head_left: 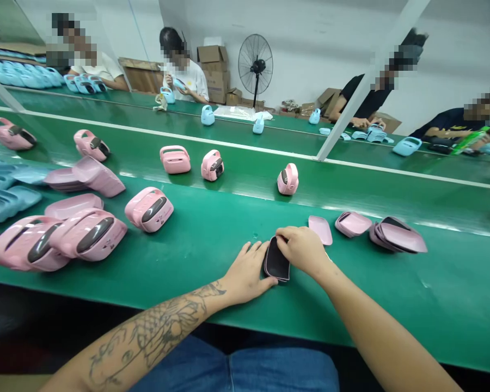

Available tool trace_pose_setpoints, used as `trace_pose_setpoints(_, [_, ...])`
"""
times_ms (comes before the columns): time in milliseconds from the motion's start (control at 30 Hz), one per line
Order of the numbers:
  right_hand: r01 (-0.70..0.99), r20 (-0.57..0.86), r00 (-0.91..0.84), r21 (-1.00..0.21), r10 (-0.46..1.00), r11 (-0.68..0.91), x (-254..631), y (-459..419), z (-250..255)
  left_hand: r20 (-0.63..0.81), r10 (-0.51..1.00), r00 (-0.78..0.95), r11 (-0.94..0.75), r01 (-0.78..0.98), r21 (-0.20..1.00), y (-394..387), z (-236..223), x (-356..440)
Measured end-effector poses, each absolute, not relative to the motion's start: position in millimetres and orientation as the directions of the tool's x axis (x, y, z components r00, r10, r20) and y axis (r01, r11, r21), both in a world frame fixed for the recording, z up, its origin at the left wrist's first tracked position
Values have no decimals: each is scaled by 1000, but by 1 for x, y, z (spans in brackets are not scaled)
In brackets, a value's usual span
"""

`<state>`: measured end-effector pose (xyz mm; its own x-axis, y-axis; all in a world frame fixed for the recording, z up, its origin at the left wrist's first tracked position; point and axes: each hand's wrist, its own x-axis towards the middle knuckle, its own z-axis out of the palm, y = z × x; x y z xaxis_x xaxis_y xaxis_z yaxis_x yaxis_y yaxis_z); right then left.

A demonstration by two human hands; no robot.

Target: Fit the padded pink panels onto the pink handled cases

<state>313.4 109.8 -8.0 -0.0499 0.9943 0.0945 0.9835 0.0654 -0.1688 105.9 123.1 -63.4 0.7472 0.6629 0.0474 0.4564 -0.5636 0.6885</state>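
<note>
Right in front of me lies a small stack of pink plastic panels with a dark pad (pixel 276 264) on top. My left hand (pixel 247 275) rests flat on the green table with its fingers stretched out, its thumb and index finger touching the left side and lower edge of the stack. The fingers of my right hand (pixel 304 247) are pinched on the pad's upper edge. Just beyond that hand, a loose pink panel (pixel 320 230) lies on the table. Further right are two piles of pink panels, a smaller pile (pixel 352 224) and a larger pile (pixel 400 237).
Pink handled housings (pixel 90 234) stand at the left, near pink trays (pixel 100 175) and blue parts (pixel 8 198). More pink housings (pixel 175 159) stand along the green belt (pixel 245 174). A white post (pixel 351 92) rises beyond it. Several people sit across with blue housings (pixel 407 146).
</note>
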Motion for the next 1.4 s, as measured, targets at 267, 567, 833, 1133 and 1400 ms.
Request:
trace_pose_setpoints(267, [959, 163, 28, -282, 986, 20, 326, 104, -14, 69, 664, 745, -545, 419, 726, 122, -64, 104])
trace_pose_setpoints(567, [887, 203, 46, -458, 978, 53, 329, 92, -13, 103, 664, 741, -521, 360, 774, 122, -66, 102])
trace_pose_setpoints(833, [511, 104, 342, -854, 934, -92, 330, 102, 6, 190, 718, 669, -460, 252, 851, 127, -54, 97])
trace_pose_setpoints(1133, [-352, -138, 82, -931, 987, -101, 285, 85, 15, 204, 727, 656, -147, -141, 979, 160, 3, 94])
trace_pose_setpoints(1400, [-751, -192, 18, -650, 981, -113, 283, 98, 6, 113, 990, 82, -136, 397, 908, 271, -2, 111])
